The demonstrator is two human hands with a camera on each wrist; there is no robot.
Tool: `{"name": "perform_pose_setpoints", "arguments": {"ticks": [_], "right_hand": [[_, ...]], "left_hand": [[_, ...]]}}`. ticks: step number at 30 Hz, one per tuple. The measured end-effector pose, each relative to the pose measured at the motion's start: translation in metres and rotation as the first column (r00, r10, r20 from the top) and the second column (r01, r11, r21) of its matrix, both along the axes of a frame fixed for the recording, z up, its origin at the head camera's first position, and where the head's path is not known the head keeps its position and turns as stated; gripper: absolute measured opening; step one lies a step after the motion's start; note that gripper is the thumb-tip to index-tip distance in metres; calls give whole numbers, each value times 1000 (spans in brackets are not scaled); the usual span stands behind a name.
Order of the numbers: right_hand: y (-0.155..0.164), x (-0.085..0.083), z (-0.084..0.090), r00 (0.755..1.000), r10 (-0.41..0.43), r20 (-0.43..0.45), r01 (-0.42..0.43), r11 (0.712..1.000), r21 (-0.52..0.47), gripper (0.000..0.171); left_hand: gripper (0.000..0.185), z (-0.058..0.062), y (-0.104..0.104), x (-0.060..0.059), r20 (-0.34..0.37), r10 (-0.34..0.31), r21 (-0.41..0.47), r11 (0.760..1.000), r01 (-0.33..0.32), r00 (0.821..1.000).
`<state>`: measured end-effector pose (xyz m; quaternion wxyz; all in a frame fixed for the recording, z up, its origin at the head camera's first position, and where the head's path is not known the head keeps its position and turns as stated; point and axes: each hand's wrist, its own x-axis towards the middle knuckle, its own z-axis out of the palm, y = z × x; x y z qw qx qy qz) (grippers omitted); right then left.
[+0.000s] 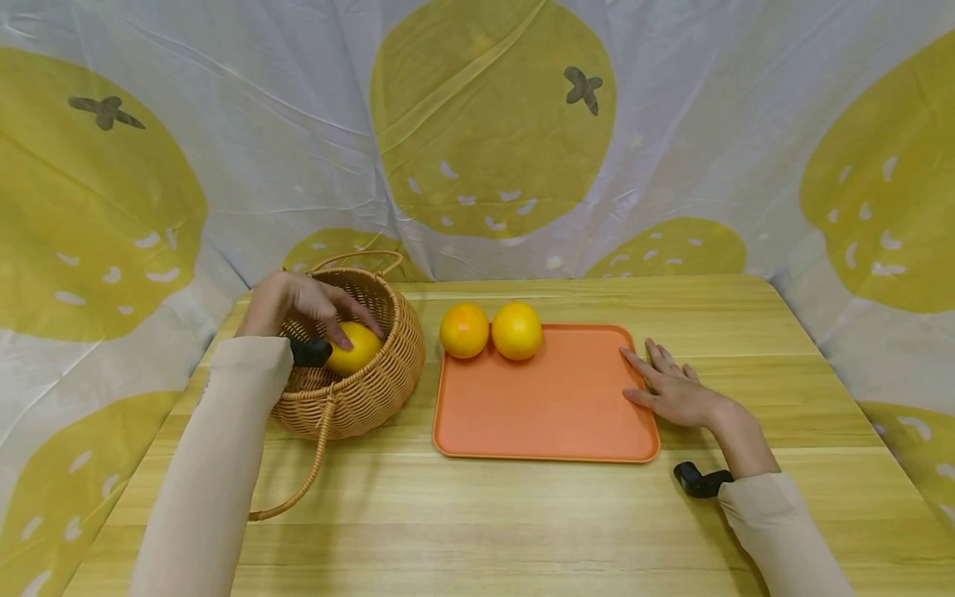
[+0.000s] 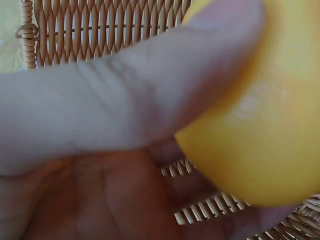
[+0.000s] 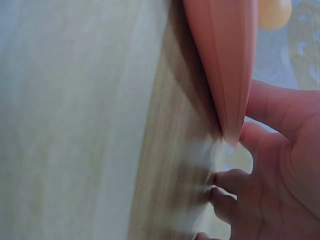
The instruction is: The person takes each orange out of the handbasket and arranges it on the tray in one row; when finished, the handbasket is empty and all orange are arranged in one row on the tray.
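Unmarked wooden table (image 1: 477, 514), fruit-print backdrop (image 1: 492, 124)

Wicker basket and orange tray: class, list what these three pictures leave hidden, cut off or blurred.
- Head view: the wicker basket wall and the left hand hide the lower part of the yellow fruit and the basket floor.
- Left wrist view: a finger and the blurred yellow fruit fill the frame, so little else of the basket shows.
- Right wrist view: the orange tray shows edge-on, its surface unseen; the right hand is cut by the frame edge.
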<state>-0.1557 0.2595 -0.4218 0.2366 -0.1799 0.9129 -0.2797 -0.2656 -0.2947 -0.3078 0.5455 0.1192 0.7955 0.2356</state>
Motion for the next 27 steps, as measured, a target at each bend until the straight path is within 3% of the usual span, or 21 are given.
{"name": "perform_pose_setpoints", "arguments": {"ticks": [5, 10, 15, 20, 25, 27], "right_hand": [[-1, 0, 0, 1000, 4, -1, -4, 1000, 3, 79], [-2, 1, -1, 1000, 1, 0, -1, 1000, 4, 79], [-1, 1, -1, 1000, 1, -2, -1, 1000, 1, 79], [-1, 0, -1, 1000, 2, 2, -2, 1000, -3, 79], [0, 0, -1, 1000, -3, 6, 3, 1000, -6, 79], [-1, 0, -2, 1000, -2, 4, 2, 1000, 0, 78]], "left_hand": [[71, 6, -2, 2, -80, -15, -61, 998, 10, 997], [63, 22, 2, 9, -163, -16, -63, 998, 6, 986], [53, 40, 1, 18, -298, -25, -1, 1000, 26, 954], [57, 60, -1, 35, -452, 15, 99, 994, 34, 892], [56, 75, 9, 51, -591, 82, 231, 970, 71, 802], [56, 78, 14, 57, -618, 132, 287, 956, 66, 775]]}}
